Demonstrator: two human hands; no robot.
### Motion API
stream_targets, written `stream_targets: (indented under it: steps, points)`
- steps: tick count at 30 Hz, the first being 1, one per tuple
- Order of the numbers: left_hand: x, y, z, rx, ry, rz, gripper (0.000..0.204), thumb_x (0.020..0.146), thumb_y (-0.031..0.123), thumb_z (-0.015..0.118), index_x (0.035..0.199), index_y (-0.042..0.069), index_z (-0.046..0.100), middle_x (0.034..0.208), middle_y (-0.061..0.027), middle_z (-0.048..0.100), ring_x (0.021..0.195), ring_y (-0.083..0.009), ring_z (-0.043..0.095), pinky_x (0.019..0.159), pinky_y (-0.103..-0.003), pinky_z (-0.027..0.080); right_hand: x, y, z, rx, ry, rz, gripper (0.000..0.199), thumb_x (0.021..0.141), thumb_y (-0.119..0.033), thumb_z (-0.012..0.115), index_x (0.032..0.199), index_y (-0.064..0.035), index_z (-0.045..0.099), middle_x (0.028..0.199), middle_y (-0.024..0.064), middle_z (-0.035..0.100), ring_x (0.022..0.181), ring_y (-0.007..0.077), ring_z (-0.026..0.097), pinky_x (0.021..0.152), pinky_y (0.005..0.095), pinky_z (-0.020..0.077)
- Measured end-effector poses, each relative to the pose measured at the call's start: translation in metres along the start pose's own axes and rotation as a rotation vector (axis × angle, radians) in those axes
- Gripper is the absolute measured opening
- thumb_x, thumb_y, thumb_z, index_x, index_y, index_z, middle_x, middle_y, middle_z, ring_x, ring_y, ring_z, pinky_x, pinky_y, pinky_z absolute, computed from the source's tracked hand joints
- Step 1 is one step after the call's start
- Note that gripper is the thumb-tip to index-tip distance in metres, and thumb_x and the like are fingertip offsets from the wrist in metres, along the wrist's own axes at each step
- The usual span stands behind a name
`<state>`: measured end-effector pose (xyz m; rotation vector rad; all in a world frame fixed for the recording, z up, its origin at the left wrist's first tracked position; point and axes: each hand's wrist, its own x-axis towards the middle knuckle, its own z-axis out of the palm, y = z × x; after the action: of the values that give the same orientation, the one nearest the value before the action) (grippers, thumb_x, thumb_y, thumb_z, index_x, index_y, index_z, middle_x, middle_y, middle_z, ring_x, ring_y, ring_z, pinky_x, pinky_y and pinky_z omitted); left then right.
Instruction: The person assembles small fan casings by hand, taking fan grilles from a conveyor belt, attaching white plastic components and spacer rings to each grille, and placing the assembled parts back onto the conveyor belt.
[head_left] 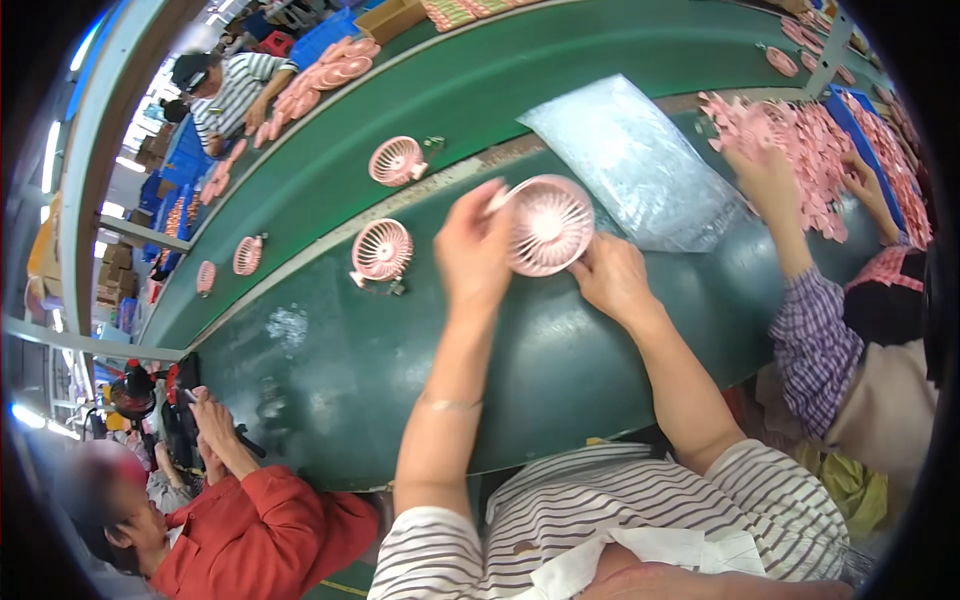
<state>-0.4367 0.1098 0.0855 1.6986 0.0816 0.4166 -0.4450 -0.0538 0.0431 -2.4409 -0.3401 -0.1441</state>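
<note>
A round pink fan housing (550,226) with slatted ribs is held up between my two hands over the green table. My left hand (474,245) closes at its left rim, the fingertips slightly blurred. At the lower right edge, my right hand (612,279) grips it between thumb and fingers. Left of my hands, another pink fan housing (382,250) rests on the table with a small metallic-looking bit at its bottom. Behind it, a similar pink fan housing (396,161) sits on the green conveyor belt.
A clear plastic bag (635,165) lies to the right. Beyond it, a co-worker's hands (765,175) reach into a heap of pink parts (815,150) beside a blue bin (880,150). A person in red (270,530) works at the left. More housings (248,256) stand along the belt.
</note>
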Motion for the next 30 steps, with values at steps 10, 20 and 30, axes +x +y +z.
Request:
stream_targets:
  steps: [10,20,30]
  points:
    - [0.105,-0.013,0.092,0.504,-0.051,0.387,0.042,0.079,0.016,0.062,0.117,0.004,0.050,0.102,-0.0233,0.058,0.086,-0.0355,0.060,0.078,-0.041,0.047,-0.010,0.000,0.020,0.018,0.047,0.008,0.012,0.073,-0.008,0.064,0.078,-0.0009,0.055,0.082,0.0195,0.056,0.071,0.0373,0.059,0.064,0.0453,0.0474]
    - [0.164,-0.049,-0.050,0.842,0.040,-0.502,0.030,0.086,0.021,0.044,0.078,0.002,0.066,0.062,-0.0096,0.065,0.052,-0.0164,0.064,0.047,-0.028,0.053,-0.002,0.000,0.014,0.096,0.134,0.014,0.017,0.076,-0.009,0.061,0.084,-0.0026,0.049,0.082,0.0181,0.055,0.068,0.0371,0.058,0.061,0.0453,0.0458]
    - [0.104,0.009,-0.046,0.976,-0.108,0.167,0.015,0.072,0.020,0.061,0.073,0.005,0.062,0.076,-0.0190,0.063,0.074,-0.0384,0.060,0.068,-0.044,0.048,-0.007,0.019,0.022,0.107,0.176,0.006,0.015,0.072,-0.004,0.064,0.083,-0.0030,0.053,0.082,0.0187,0.056,0.073,0.0389,0.058,0.065,0.0468,0.0461]
